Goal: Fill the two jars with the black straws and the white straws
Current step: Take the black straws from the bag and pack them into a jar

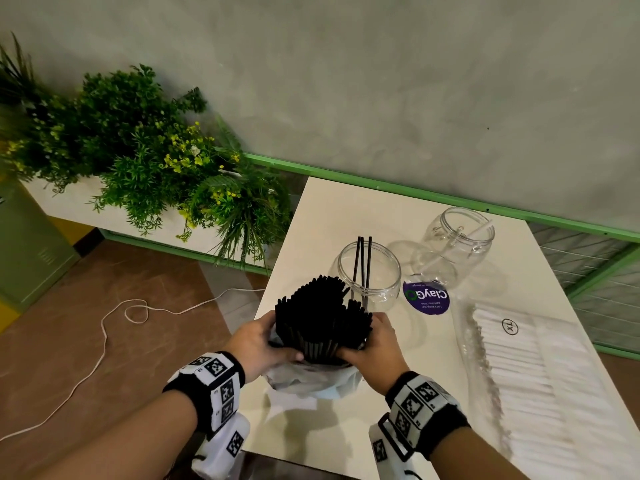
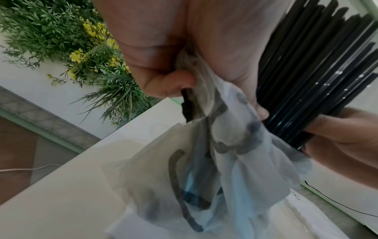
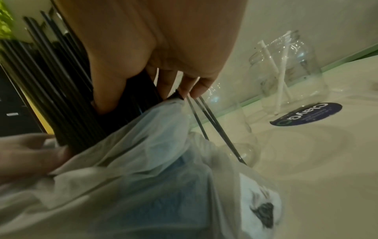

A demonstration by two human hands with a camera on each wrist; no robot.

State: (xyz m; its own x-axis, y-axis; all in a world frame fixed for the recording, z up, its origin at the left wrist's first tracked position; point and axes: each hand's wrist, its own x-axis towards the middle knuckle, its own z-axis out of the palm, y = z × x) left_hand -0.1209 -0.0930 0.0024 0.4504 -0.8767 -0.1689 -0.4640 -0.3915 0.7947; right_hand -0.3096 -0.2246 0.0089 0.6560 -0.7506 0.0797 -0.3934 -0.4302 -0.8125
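A thick bundle of black straws (image 1: 322, 317) stands upright in a crumpled white plastic bag (image 1: 311, 379) near the table's front edge. My left hand (image 1: 258, 341) grips the bundle and bag from the left, and my right hand (image 1: 375, 344) grips the bundle from the right. Behind them stands a clear jar (image 1: 369, 275) holding three black straws (image 1: 362, 261). Farther back right, a second clear jar (image 1: 459, 240) holds white straws (image 3: 281, 84). In the wrist views the black straws (image 2: 319, 67) (image 3: 61, 84) rise out of the bag (image 2: 204, 169) (image 3: 143, 177).
A clear bag of white straws (image 1: 526, 368) lies along the right of the white table (image 1: 311, 441). A round purple sticker (image 1: 426, 297) sits between the jars. Green plants (image 1: 145, 154) fill a planter at left. A white cord (image 1: 104, 337) lies on the brown floor.
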